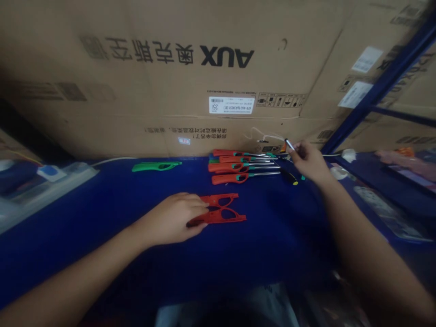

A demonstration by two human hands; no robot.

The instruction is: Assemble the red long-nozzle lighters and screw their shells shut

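Observation:
Two red lighter shell halves (226, 215) lie side by side on the blue tabletop. My left hand (182, 217) is closed over their left ends, its fingers hiding that part. At the back right, my right hand (308, 159) pinches a short silver-white rod with a dark tip (289, 144), raised above the table; its kind is unclear. Left of that hand is a pile of assembled red gas lighters (229, 179) with metal tubes pointing right. Below the right hand, a black handle with a yellow end (289, 175) lies against the tube tips.
A green lighter shell (156, 166) lies at the back left. Large cardboard boxes (153, 100) wall off the back. A white power strip (51, 190) is at left. On the right are a blue metal post (374, 91) and flat plastic packets (388, 211).

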